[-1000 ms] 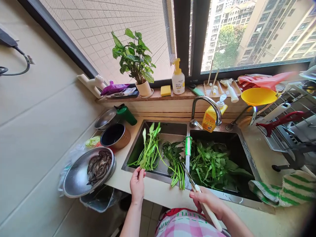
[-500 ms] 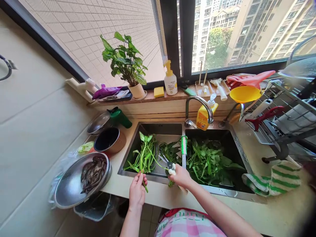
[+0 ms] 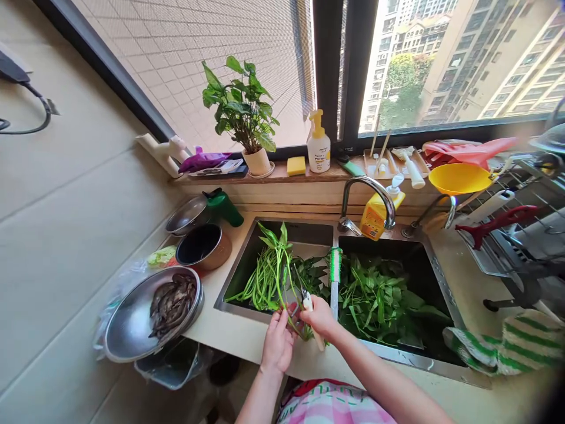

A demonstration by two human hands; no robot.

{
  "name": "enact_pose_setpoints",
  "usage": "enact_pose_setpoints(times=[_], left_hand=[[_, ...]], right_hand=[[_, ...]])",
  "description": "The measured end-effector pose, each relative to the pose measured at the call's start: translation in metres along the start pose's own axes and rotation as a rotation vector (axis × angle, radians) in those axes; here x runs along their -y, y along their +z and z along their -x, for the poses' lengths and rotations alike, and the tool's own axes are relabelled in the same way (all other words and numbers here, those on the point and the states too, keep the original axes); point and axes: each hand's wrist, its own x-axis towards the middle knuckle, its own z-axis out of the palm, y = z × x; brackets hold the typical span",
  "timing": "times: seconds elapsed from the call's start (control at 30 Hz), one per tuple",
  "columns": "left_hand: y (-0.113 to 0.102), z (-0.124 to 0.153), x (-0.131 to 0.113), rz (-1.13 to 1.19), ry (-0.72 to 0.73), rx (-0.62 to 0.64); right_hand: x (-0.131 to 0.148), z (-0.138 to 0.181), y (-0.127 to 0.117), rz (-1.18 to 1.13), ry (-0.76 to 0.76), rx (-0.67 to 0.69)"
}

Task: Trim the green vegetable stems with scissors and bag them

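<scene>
To cut neatly with the scissors (image 3: 306,301), which seems to be the step in hand, one should pinch the green stems (image 3: 278,268) gently, without crushing them, and place the blades square across each stalk. The left hand (image 3: 277,341) and the right hand (image 3: 318,318) are very near each other, so the blades should point away from the skin. The left fingers are grasping the stems by their lower part; the right fingers are closed around the white handles. Whether the blades stand apart, I cannot tell. The held stems are over the front edge of the left basin (image 3: 309,234), leaning upward. They look long, thin and bright green, with pointed leaves at the top, and are lighter than the dark leafy heap (image 3: 375,294) in the right basin.
</scene>
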Motion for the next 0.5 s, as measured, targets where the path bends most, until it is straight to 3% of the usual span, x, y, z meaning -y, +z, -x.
enact_pose_setpoints(times=[0.2,0.33,0.5], left_hand=[[0.025,-0.001,0.025,-0.047,0.049,0.090],[0.033,-0.004,0.022,-0.076,0.040,0.111],[0.041,-0.002,0.015,-0.206,0.044,0.207]], right_hand=[[0.000,0.038,-0.010,-0.125,-0.049,-0.113],[-0.001,0.055,-0.026,-0.346,-0.079,-0.098],[-0.016,0.070,-0.063,-0.592,0.017,-0.069]])
